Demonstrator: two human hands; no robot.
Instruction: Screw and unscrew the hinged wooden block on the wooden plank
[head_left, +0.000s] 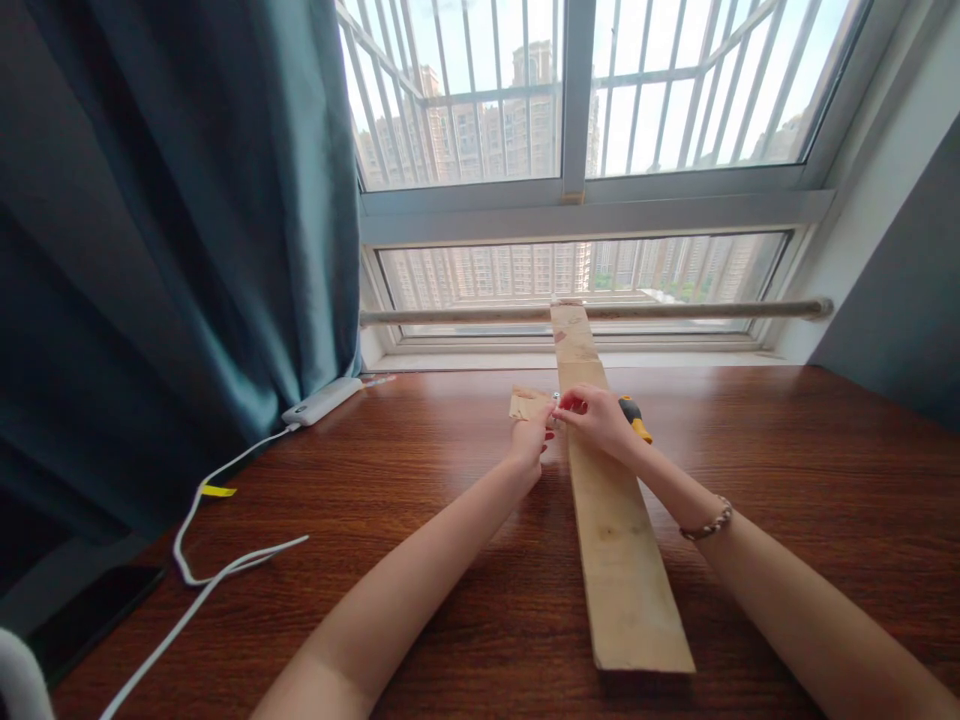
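Observation:
A long pale wooden board (619, 550) reaches from the near part of the brown table up to the rail by the window. Beside its left edge, my left hand (531, 432) is closed on a small shiny metal piece (556, 400), too small to name. My right hand (592, 415) lies over the board, thumb and index finger pinched at that same metal piece. A short piece of wood (525, 402) shows just beyond my left hand. Right of my right hand, partly behind it, is a tool with a black and yellow handle (636, 418).
A white power strip (324, 402) lies at the left by the blue curtain (300, 200), its white cable (184, 530) looping toward the near left, with a yellow tag (219, 491). A horizontal rail (712, 311) crosses before the window. A dark flat object (94, 615) is at the lower left.

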